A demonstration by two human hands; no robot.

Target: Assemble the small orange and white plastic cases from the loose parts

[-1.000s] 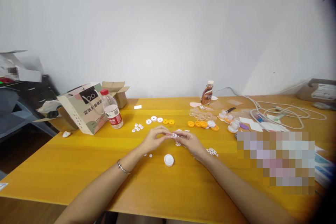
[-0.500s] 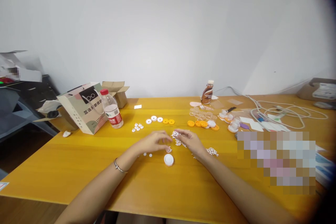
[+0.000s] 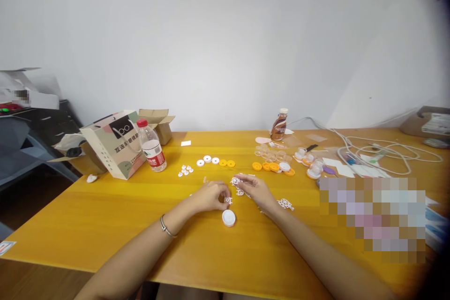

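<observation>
My left hand (image 3: 211, 196) is closed, its thumb and fingertips pinching a small white openwork plastic piece (image 3: 228, 200) low over the table. Just in front of that hand lies a round white cap-like disc (image 3: 228, 218) with a raised rim. My right hand (image 3: 258, 192) has its fingertips on another white openwork piece (image 3: 235, 181), shaped like a spoked wheel with small prongs. Under and beside these fingers are more of the same pieces (image 3: 240, 192), partly hidden by the hand. A separate white openwork cluster (image 3: 285, 204) rests to the right of my right wrist.
White rings (image 3: 207, 159), yellow rings (image 3: 231, 163) and small white knobs (image 3: 185, 170) lie beyond my left hand. Orange caps (image 3: 270, 167) and clear rings (image 3: 269, 153) sit farther right. A water bottle (image 3: 152, 150), paper bag (image 3: 116, 147), brown drink bottle (image 3: 279, 125) and cables (image 3: 379, 150) stand around.
My left hand has come down and closed on the white openwork piece near the round disc. My right hand stays at the other white pieces. The view has shifted slightly.
</observation>
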